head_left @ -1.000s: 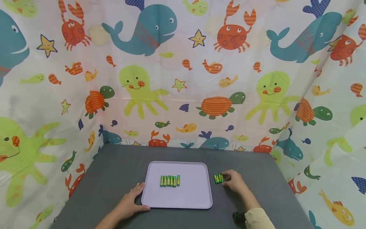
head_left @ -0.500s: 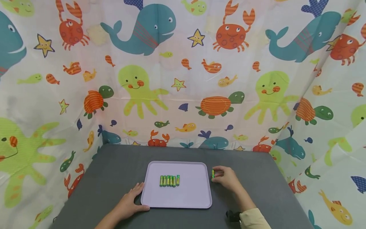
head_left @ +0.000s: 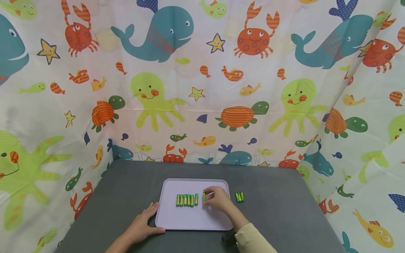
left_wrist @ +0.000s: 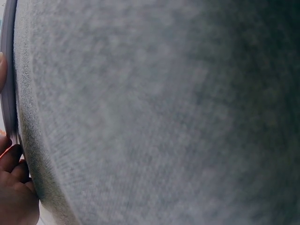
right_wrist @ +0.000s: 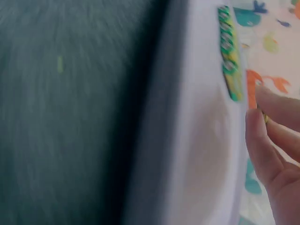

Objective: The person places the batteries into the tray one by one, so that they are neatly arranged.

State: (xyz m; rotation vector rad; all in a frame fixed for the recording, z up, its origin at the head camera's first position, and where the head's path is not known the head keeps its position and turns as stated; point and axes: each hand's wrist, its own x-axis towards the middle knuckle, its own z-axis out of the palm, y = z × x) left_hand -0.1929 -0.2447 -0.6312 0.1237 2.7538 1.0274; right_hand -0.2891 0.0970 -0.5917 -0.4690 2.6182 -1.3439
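In the head view a lilac tray (head_left: 190, 221) lies on the dark grey table. A row of several green-and-yellow batteries (head_left: 186, 200) stands side by side in it, left of its middle. My right hand (head_left: 219, 200) pinches one battery (head_left: 204, 196) between thumb and fingertips, over the tray just right of that row. The right wrist view shows the row (right_wrist: 229, 54) beyond the tray's near rim; fingers mostly hide the pinched battery. My left hand (head_left: 143, 221) rests against the tray's left front corner, fingers spread along the left side and thumb at the front edge.
A few batteries (head_left: 239, 197) lie together on the table, a little right of the tray. A white curtain (head_left: 190, 105) printed with sea animals encloses the table at the back and sides. A black device (head_left: 228, 239) sits at my right wrist.
My right hand has picked up a battery from the small group right of the tray and carried it left, over the tray. The left hand has stayed at the tray corner.
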